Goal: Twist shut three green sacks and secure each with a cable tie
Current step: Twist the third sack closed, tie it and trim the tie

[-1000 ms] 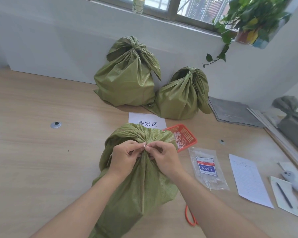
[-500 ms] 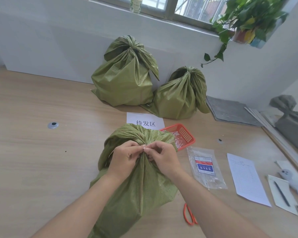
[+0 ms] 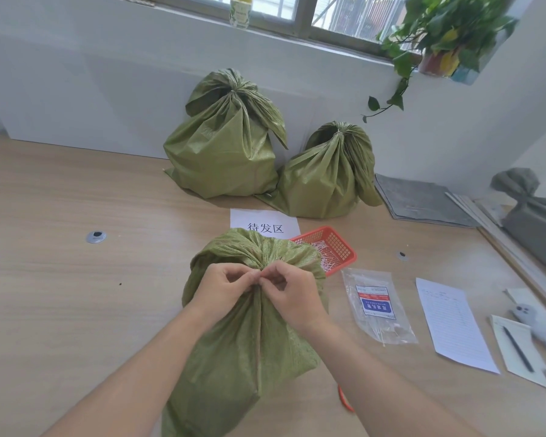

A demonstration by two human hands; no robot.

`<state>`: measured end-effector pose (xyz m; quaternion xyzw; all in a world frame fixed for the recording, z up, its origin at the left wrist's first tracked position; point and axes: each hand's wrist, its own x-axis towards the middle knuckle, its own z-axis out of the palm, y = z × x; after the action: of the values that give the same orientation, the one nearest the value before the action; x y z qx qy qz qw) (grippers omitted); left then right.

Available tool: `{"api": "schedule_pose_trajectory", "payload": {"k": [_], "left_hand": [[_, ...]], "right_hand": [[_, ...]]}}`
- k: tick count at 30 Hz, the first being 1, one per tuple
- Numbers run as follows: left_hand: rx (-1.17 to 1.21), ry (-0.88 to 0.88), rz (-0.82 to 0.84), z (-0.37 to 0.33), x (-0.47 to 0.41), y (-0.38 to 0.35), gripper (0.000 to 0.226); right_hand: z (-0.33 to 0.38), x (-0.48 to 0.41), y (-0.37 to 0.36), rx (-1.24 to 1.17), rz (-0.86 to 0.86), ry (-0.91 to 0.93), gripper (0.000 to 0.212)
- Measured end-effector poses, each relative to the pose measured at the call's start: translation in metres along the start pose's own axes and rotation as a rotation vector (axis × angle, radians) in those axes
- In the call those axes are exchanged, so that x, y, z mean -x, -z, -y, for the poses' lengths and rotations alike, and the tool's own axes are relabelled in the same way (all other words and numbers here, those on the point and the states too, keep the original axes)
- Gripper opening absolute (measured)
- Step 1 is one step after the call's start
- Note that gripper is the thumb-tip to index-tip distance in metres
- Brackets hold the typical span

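I see my left hand (image 3: 224, 287) and right hand (image 3: 292, 293) pinching the gathered neck of the near green sack (image 3: 249, 342), two tied sacks (image 3: 224, 152) behind

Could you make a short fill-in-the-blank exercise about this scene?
1. Both hands pinch the neck of the nearest green sack; ____ other green sacks lean against the wall.
2. The basket beside the sack is ____ in colour.
3. The pen lies on ____.

Missing words: two; red; paper

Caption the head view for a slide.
Both hands, left hand and right hand, pinch the gathered neck of the near green sack; two tied sacks behind.
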<state>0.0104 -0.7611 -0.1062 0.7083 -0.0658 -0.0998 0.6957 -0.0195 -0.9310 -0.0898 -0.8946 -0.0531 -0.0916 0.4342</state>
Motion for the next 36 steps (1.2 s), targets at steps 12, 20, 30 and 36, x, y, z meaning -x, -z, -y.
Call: {"api": "schedule_pose_trajectory", "payload": {"k": [12,20,30,36], "left_hand": [[-0.015,0.055,0.061,-0.010,0.001,0.003,0.018],[-0.108,0.084,0.011,-0.011,0.006,0.012,0.014],[-0.484,-0.144,0.144,-0.017,0.011,0.011,0.036],[-0.264,-0.069,0.191,-0.027,0.016,0.007,0.033]], "right_hand": [[-0.015,0.002,-0.005,0.197,-0.071,0.186,0.005],[-0.021,0.007,-0.012,0.303,-0.121,0.216,0.008],[-0.012,0.010,-0.011,0.298,-0.119,0.235,0.010],[-0.011,0.012,-0.010,0.233,-0.162,0.226,0.010]]}}
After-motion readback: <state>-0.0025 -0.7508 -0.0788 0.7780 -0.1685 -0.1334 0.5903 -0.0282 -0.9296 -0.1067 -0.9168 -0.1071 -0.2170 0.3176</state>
